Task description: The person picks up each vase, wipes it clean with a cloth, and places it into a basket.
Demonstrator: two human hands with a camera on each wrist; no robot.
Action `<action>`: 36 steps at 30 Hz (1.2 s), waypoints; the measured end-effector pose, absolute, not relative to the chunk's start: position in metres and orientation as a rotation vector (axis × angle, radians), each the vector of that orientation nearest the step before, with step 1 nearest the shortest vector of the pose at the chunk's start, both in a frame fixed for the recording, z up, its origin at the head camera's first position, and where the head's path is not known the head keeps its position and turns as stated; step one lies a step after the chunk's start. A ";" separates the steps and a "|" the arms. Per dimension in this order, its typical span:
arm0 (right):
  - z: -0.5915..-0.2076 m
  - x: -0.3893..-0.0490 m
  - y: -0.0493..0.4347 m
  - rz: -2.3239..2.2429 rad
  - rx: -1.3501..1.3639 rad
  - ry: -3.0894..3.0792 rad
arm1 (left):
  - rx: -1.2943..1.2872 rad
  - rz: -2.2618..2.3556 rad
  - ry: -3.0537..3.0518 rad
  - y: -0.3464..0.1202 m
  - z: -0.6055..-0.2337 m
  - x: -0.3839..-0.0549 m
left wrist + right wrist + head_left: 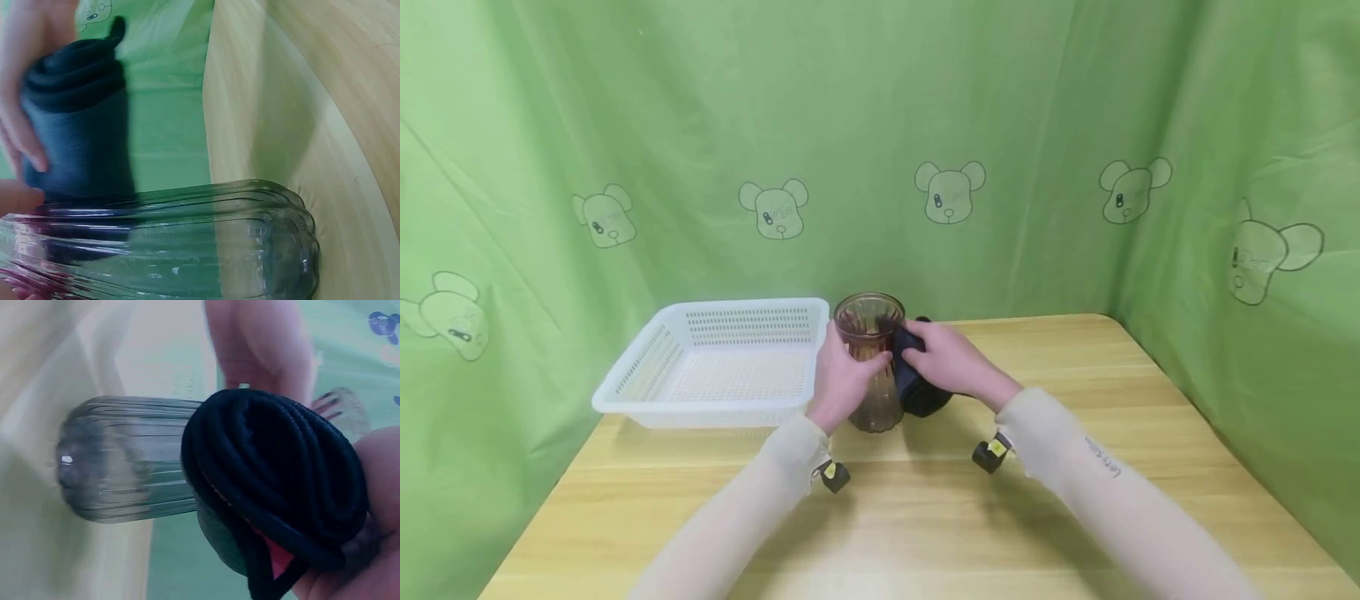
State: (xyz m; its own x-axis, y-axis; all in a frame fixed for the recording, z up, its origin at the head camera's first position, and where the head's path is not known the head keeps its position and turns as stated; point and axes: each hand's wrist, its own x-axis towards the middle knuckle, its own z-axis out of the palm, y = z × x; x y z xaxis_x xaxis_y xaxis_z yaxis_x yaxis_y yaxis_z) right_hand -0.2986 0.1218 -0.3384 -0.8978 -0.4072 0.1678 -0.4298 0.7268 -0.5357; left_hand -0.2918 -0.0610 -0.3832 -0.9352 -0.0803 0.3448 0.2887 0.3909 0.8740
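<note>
A tall ribbed glass vase point(877, 408), tinted brownish at the top, stands roughly upright near the middle of the table in the head view. My left hand point(844, 375) grips its upper part from the left, thumb across the near side. Against the vase's right side is a rolled dark cloth point(920, 390), which my right hand point(953, 358) holds from above. The left wrist view shows the cloth roll point(78, 137) up against the clear ribbed glass point(181, 244). Seen from the right wrist, the coiled end of the roll point(269, 469) covers the vase's upper part.
A white perforated plastic basket point(707, 407) sits to the left of the vase, close by my left hand. Under everything is a light wooden table point(910, 517). Green curtains point(865, 100) with bear-head prints hang behind the table and along both sides.
</note>
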 end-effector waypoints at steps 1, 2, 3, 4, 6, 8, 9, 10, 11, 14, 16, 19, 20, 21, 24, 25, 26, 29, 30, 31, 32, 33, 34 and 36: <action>-0.336 -0.299 0.121 0.920 0.691 -2.875 | -0.177 -1.560 -2.333 -0.061 -0.383 -0.291; -0.334 -0.299 0.121 0.925 0.687 -2.874 | -0.174 -1.559 -2.340 -0.061 -0.382 -0.290; -0.335 -0.299 0.120 0.916 0.680 -2.878 | -0.169 -1.557 -2.349 -0.061 -0.382 -0.290; -0.337 -0.299 0.119 0.893 0.686 -2.885 | -0.167 -1.559 -2.355 -0.060 -0.381 -0.290; -0.344 -0.299 0.117 0.837 0.694 -2.911 | -0.160 -1.567 -2.365 -0.059 -0.380 -0.290; -0.355 -0.300 0.117 0.766 0.709 -2.932 | -0.150 -1.582 -2.373 -0.058 -0.379 -0.290; -0.361 -0.301 0.116 0.736 0.716 -2.939 | -0.146 -1.587 -2.375 -0.058 -0.379 -0.290; -0.367 -0.301 0.116 0.710 0.718 -2.953 | -0.147 -1.596 -2.372 -0.057 -0.378 -0.290; -0.373 -0.302 0.116 0.695 0.713 -2.969 | -0.147 -1.607 -2.368 -0.057 -0.378 -0.290; -0.390 -0.304 0.116 0.658 0.714 -3.018 | -0.164 -1.624 -2.321 -0.057 -0.379 -0.291; -0.400 -0.304 0.116 0.643 0.709 -3.057 | -0.168 -1.628 -2.293 -0.058 -0.380 -0.292; -0.409 -0.305 0.118 0.663 0.695 -3.082 | -0.160 -1.623 -2.274 -0.058 -0.383 -0.293; -0.410 -0.305 0.119 0.681 0.688 -3.084 | -0.152 -1.609 -2.281 -0.058 -0.384 -0.294; -0.411 -0.305 0.120 0.695 0.680 -3.079 | -0.151 -1.602 -2.281 -0.057 -0.385 -0.295; -0.403 -0.303 0.122 0.762 0.675 -3.039 | -0.150 -1.565 -2.297 -0.058 -0.386 -0.295; -0.398 -0.302 0.122 0.794 0.671 -3.027 | -0.152 -1.550 -2.303 -0.058 -0.385 -0.295; -0.393 -0.301 0.123 0.815 0.679 -3.006 | -0.154 -1.538 -2.307 -0.058 -0.385 -0.295; -0.371 -0.299 0.123 0.876 0.689 -2.933 | -0.139 -1.507 -2.336 -0.059 -0.383 -0.293; -0.364 -0.298 0.122 0.896 0.690 -2.905 | -0.131 -1.505 -2.345 -0.059 -0.382 -0.292; -0.357 -0.298 0.122 0.906 0.685 -2.878 | -0.125 -1.509 -2.353 -0.060 -0.382 -0.291; -0.351 -0.297 0.122 0.912 0.681 -2.852 | -0.116 -1.510 -2.363 -0.060 -0.381 -0.291; -0.345 -0.297 0.121 0.928 0.670 -2.833 | -0.108 -1.510 -2.376 -0.060 -0.381 -0.290; -0.341 -0.296 0.121 0.940 0.659 -2.816 | -0.105 -1.514 -2.382 -0.061 -0.381 -0.289; -0.340 -0.297 0.120 0.952 0.651 -2.794 | -0.103 -1.533 -2.391 -0.061 -0.380 -0.288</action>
